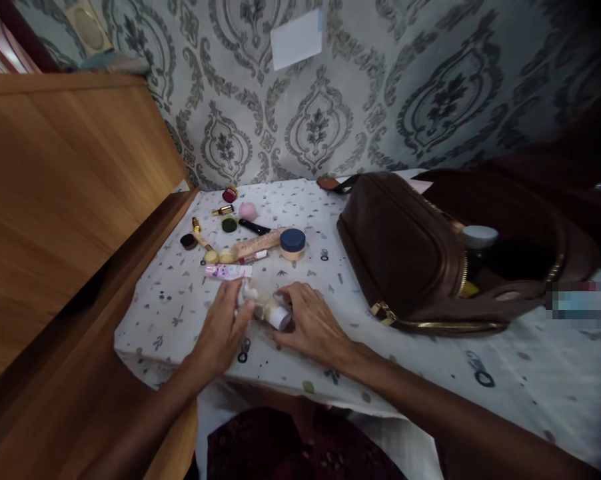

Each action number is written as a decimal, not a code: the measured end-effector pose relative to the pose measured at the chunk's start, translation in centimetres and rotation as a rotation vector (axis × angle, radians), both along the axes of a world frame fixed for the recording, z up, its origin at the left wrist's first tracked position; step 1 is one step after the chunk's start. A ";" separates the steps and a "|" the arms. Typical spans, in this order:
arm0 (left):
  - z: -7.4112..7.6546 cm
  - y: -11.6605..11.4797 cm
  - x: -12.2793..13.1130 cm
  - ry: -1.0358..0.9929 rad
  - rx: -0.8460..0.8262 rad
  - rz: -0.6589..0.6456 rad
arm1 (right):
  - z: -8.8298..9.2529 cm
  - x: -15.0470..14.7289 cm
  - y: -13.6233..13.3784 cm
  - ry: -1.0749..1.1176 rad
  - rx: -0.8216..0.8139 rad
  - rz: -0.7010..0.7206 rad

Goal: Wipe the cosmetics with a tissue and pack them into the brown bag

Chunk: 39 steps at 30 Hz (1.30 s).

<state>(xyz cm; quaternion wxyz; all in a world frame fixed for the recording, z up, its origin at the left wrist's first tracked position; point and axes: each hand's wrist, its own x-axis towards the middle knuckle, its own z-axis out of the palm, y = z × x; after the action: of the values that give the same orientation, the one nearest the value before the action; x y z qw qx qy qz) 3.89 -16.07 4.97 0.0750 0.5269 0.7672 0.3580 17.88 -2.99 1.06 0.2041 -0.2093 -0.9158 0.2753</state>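
A small pale bottle with a white cap (279,318) lies tilted between my hands, just above or on the patterned cloth; motion blurs it. My left hand (223,327) has its fingers curled round the whitish far end, which they partly hide. My right hand (313,323) is curved round the capped end, thumb below and fingers above. Just beyond my left fingertips lies a pink and white tube (228,271). Behind it are a lip gloss tube (253,257), a long peach tube (263,243) and a jar with a dark blue lid (292,244).
A brown leather bag (405,253) stands unzipped at the right, a grey-capped bottle (479,237) inside. Further back lie a pink sponge (248,211), a black-handled item (254,227) and a lipstick (223,210). A wooden cabinet (70,187) borders the table at the left.
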 end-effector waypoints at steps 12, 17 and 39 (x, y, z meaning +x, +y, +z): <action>-3.3 2.9 1.5 0.472 0.041 -0.349 | -0.6 -0.3 0.6 -0.081 0.071 -0.044; -3.2 2.7 -1.5 0.471 -0.014 -0.312 | -1.2 -0.4 0.6 0.014 0.125 -0.043; -2.5 1.0 -3.8 0.299 0.214 0.014 | -0.9 0.4 3.1 0.140 -0.588 0.059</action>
<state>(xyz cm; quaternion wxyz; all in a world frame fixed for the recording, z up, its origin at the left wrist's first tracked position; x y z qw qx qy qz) 0.11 -15.10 2.43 -0.0989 0.5739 0.7311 0.3555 18.28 0.08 0.20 0.1894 -0.2134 -0.7862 0.5482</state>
